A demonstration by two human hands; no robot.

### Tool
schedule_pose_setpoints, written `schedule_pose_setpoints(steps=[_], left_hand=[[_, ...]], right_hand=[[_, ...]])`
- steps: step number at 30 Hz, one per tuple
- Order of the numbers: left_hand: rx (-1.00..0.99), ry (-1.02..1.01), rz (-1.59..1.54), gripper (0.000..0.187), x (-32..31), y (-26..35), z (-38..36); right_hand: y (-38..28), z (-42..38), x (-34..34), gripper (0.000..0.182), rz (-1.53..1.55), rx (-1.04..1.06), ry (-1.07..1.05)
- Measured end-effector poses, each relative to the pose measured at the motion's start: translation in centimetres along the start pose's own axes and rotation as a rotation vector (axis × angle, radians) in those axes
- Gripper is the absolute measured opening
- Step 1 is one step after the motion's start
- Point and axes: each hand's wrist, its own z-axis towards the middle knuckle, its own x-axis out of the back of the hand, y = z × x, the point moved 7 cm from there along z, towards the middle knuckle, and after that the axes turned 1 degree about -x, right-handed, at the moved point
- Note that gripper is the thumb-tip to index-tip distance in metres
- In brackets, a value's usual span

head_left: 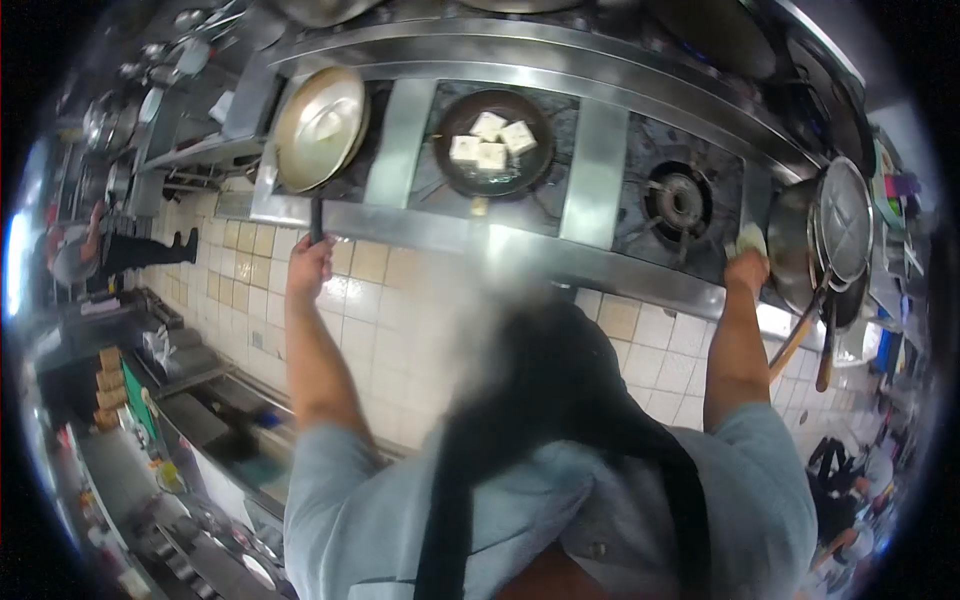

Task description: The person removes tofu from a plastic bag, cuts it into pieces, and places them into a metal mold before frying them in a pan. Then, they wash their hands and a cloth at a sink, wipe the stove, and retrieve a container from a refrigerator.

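My left hand is wrapped around the black handle of a light-coloured frying pan, which is over the left end of the stove. Its inner surface is shiny. At the stove's front right edge, my right hand is closed on a pale, crumpled cloth. Between the two hands, a dark frying pan sits on the middle burner. Several white blocks lie in it, with glossy liquid around them.
A bare burner is left of my right hand. Large pots and a round mesh strainer crowd the right end, with wooden handles sticking out. A person stands far left; other people are at lower right. Tiled floor lies below the stove.
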Motion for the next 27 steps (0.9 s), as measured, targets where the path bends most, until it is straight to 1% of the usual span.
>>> schedule_pose_setpoints(steps=[1,3,5,6,8,9,10,12,13,14,16,18,20,21,22,23,24,26,27], left_hand=[[-0.034,0.003,0.042,0.012,0.4,0.0,0.4],[-0.044,0.015,0.067,0.012,1.0,1.0,0.4],[-0.058,0.015,0.1,0.012,2.3,1.7,0.9],[-0.052,0.036,0.112,0.012,3.1,1.8,1.4],[-0.055,0.06,0.117,0.012,4.4,1.9,2.4],[-0.047,0.055,0.144,0.011,5.2,1.7,2.7],[-0.041,0.048,0.172,0.011,5.7,1.5,3.0],[-0.023,0.052,0.167,0.011,6.0,1.5,2.8],[0.002,0.048,0.167,0.012,5.7,1.3,2.6],[-0.005,0.024,0.176,0.012,5.6,1.0,2.7],[-0.061,0.004,0.141,0.017,6.0,0.5,3.4],[-0.027,0.084,0.012,0.024,6.6,-0.2,3.6],[-0.074,0.081,-0.181,0.041,7.5,-1.5,3.0],[-0.082,0.103,-0.291,0.05,8.1,-2.5,2.5],[-0.086,0.13,-0.402,0.06,8.4,-3.8,1.6],[-0.096,0.198,-0.513,0.064,8.4,-5.5,0.5],[-0.102,0.27,-0.624,0.068,8.4,-7.7,-0.8],[-0.028,0.307,-0.684,0.062,7.9,-15.1,-1.1],[-0.005,0.235,-0.534,0.061,7.1,-19.3,-1.2]], right_hand=[[0.6,-1.7,-0.1,0.026,-0.008,0.017,0.051],[1.6,-4.8,-0.8,0.024,-0.057,-0.004,0.088],[4.3,-5.9,-4.4,0.03,0.081,-0.114,0.042],[4.2,-6.9,-3.9,0.03,0.088,-0.11,0.052],[4.4,-8.4,-3.1,0.047,0.141,-0.096,0.051],[4.4,-8.5,-2.7,0.05,0.141,0.045,0.129],[4.9,-8.6,-3.2,0.05,0.145,0.049,0.138],[3.9,-12.4,2.1,0.05,0.336,-0.071,0.307],[4.0,-13.6,2.7,0.05,0.422,-0.066,0.343],[4.5,-14.9,2.1,0.05,0.416,-0.092,0.348],[5.8,-17.8,-1.1,0.049,0.581,-0.109,0.278],[6.2,-22.0,-4.3,0.044,0.62,-0.163,0.159],[6.7,-27.0,-8.7,0.04,0.674,-0.232,-0.066],[6.7,-29.7,-10.3,0.039,0.631,-0.247,-0.205],[7.3,-32.2,-14.0,0.04,0.578,-0.204,-0.368],[8.0,-35.0,-19.1,0.038,0.461,0.001,-0.509],[9.8,-38.6,-27.3,0.032,0.396,0.274,-0.48],[7.2,-44.2,-23.8,0.031,0.094,0.688,-1.101],[7.5,-45.3,-22.6,0.031,0.172,0.586,-1.126]])
